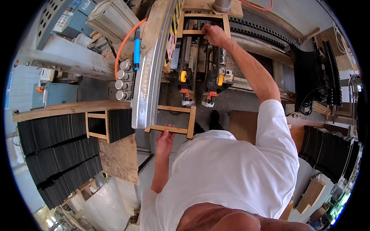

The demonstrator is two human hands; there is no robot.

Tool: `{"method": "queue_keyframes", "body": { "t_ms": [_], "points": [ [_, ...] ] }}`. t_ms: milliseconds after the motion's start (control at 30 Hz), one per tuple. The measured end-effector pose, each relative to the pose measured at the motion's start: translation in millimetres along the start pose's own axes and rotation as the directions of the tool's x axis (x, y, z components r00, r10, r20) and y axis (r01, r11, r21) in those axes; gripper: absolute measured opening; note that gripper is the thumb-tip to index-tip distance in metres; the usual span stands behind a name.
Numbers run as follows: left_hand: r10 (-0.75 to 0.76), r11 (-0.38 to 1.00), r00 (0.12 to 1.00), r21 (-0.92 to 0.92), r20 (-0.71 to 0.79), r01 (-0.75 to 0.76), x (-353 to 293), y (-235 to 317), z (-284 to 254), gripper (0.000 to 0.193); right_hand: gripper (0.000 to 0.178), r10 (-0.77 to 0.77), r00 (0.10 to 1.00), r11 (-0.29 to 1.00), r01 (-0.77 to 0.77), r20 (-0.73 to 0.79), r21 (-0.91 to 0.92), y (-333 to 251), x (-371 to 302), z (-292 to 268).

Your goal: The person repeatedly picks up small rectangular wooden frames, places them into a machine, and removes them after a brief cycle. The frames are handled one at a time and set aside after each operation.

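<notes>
A small light-wood frame (191, 121) with a dark edge is gripped by my left hand (164, 143) at its near rail. It is held level with my waist, and its left part is hidden behind the machine's metal rail. My right hand (216, 35) reaches far forward, fingers closed at the inner crossbar of a second wooden frame (226, 26). That frame lies on the dark machine bed (188, 54), under a round metal cylinder (222, 5). My right fingertips are partly hidden by the hand itself.
A long metal rail (144, 88) runs along the left, with a blue marker (137, 54) and round silver knobs (123, 75) beside it. Stacked black panels (58, 154) stand left on a bench, with one wooden frame (97, 134) against them. More black panels (327, 150) stand right.
</notes>
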State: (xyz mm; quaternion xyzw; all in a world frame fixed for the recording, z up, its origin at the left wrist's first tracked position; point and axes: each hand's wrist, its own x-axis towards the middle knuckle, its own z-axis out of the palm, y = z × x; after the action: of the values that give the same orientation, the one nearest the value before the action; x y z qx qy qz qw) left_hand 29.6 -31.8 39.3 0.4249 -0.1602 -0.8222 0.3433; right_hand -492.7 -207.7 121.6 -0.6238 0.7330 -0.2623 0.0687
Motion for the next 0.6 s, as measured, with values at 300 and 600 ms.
{"method": "queue_keyframes", "body": {
  "t_ms": [300, 600],
  "points": [
    [0.029, 1.000, 0.996, 0.010, -0.087, -0.028, 13.3, -2.0, -13.9, 0.035, 0.024, -0.031, 0.999, 0.999, 0.031, -0.016, -0.036, 5.7, 19.3, -2.3],
    [0.009, 0.994, 0.995, 0.108, -0.098, 0.002, 31.4, -17.2, -20.6, 0.030, 0.028, -0.048, 0.999, 0.999, 0.048, -0.017, -0.013, 22.8, 34.8, 10.1]
  ]
}}
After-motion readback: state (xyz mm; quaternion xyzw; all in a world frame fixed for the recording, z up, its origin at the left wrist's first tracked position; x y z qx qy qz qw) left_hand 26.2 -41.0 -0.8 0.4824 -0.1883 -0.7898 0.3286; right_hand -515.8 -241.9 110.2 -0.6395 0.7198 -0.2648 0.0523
